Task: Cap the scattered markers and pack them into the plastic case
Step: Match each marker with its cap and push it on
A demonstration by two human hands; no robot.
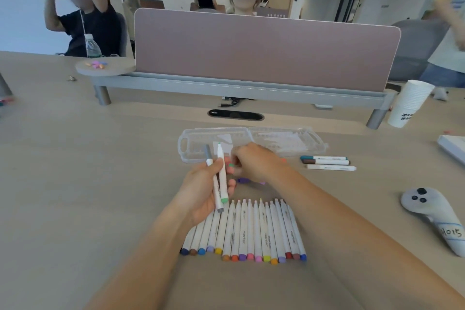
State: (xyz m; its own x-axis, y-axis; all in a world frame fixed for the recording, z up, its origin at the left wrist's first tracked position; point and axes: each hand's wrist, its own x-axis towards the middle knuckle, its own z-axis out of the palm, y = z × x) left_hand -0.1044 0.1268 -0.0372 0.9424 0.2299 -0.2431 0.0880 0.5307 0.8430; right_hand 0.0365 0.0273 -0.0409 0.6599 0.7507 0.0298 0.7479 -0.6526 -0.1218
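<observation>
Head view: left hand grips two pens, a grey-capped marker and an uncapped green marker; right hand just beside, pinching a green cap; open plastic case just beyond both hands, marker row by the wrists

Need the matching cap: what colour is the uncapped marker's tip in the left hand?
Green; the uncapped marker shows best in the head view.

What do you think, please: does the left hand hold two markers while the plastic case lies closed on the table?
Not closed: the head view shows the plastic case lying open; the left hand does hold two markers.
</observation>
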